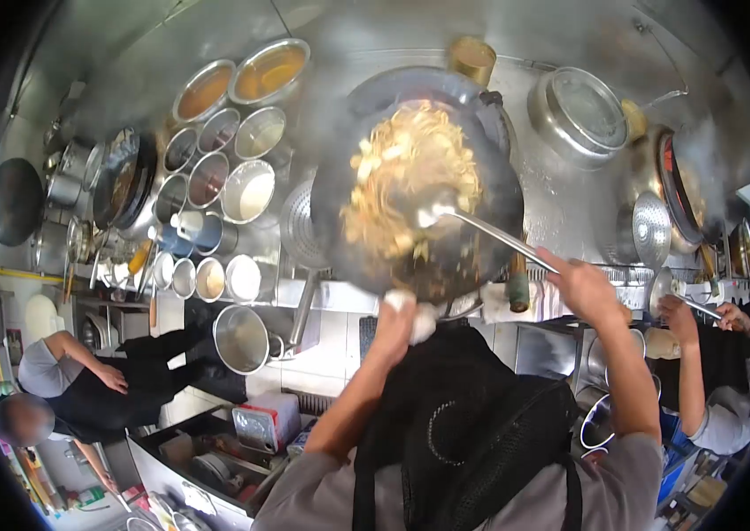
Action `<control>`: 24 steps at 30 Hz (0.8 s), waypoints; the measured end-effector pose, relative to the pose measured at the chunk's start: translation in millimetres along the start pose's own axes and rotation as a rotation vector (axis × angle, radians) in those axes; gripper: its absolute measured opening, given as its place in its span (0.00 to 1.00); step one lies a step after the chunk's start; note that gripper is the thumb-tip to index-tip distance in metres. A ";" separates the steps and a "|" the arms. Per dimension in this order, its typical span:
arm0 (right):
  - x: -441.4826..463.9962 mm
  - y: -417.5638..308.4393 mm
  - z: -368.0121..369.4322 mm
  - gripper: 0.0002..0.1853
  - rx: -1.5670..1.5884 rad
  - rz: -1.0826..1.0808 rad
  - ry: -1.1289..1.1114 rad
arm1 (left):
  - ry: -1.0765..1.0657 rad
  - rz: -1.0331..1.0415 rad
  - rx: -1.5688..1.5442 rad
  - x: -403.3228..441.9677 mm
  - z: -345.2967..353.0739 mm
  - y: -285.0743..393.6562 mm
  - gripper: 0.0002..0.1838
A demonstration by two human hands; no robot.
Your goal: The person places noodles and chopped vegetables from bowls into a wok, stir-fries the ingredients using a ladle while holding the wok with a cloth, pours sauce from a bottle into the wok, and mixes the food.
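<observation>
A large dark wok point(501, 205) sits on the range in front of me, with steam over it. Sliced food point(410, 159), pale and brown pieces, fills its far half and is smeared by motion. My left hand point(395, 326) grips a white cloth point(423, 324) at the wok's near rim; whether a handle is under the cloth is hidden. In my right hand point(586, 288) is the long handle of a metal ladle point(503, 237). Its shiny head rests among the food, partly blurred.
Left of the wok stand several metal seasoning containers point(249, 191), two oil bowls point(269, 71) and a strainer point(301, 226). A lidded pot point(580, 115) is at right. One co-worker point(118, 372) stands at left; another person's hand point(678, 319) works at right.
</observation>
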State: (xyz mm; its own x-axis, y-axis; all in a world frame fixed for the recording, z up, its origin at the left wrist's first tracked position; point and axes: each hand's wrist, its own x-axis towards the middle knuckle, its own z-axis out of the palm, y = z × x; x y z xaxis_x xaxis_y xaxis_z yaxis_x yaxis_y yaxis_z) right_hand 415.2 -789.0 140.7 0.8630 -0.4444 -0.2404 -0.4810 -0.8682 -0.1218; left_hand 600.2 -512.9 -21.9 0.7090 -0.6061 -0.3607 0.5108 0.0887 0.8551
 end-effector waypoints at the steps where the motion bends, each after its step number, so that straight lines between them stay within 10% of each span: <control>1: 5.6 8.4 -4.1 0.25 -0.027 0.021 0.047 | 0.030 -0.003 0.024 0.0 12.0 14.4 0.26; 5: 53.8 -26.5 32.1 0.24 -0.002 -0.010 0.110 | 0.014 -0.100 -0.010 75.6 26.6 20.3 0.08; 12: 13.1 15.4 -9.2 0.26 -0.053 0.039 0.076 | 0.102 0.111 0.056 -2.3 24.9 -0.3 0.18; 24: 36.1 0.7 -0.2 0.26 0.053 0.040 0.053 | 0.117 -0.116 0.011 16.1 29.3 20.5 0.14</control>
State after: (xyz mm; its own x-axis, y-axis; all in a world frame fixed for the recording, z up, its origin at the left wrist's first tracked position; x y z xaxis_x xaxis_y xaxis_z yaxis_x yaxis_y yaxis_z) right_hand 446.0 -805.6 132.1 0.8491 -0.4909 -0.1950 -0.5217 -0.8372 -0.1640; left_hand 607.9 -543.9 0.8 0.6974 -0.5157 -0.4977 0.5878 0.0143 0.8088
